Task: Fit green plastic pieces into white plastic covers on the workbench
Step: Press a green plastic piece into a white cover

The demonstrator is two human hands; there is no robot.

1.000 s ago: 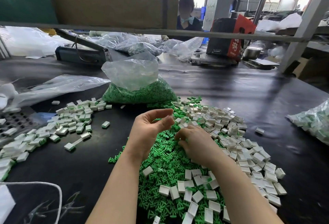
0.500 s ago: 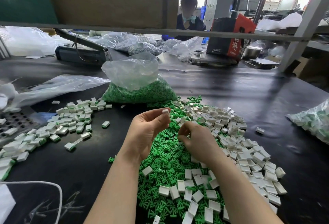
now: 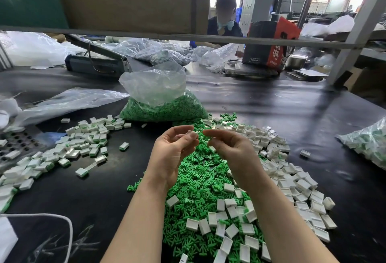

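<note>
Our left hand [image 3: 173, 149] has lifted a white cover [image 3: 191, 133] in its fingertip grip, our right hand [image 3: 227, 147] has risen off the green pieces [image 3: 200, 181] on the desk [image 3: 271, 106], its pinch unreadable, so fitting seems imminent.

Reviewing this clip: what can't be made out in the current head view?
- What the right hand holds: its curled fingers hide it.
- The piece in the left hand: motion-blurred, so its fit can't be judged.
- The bag of parts at the right: cut off by the frame edge.
- The box's lettering: too small to read.
</note>
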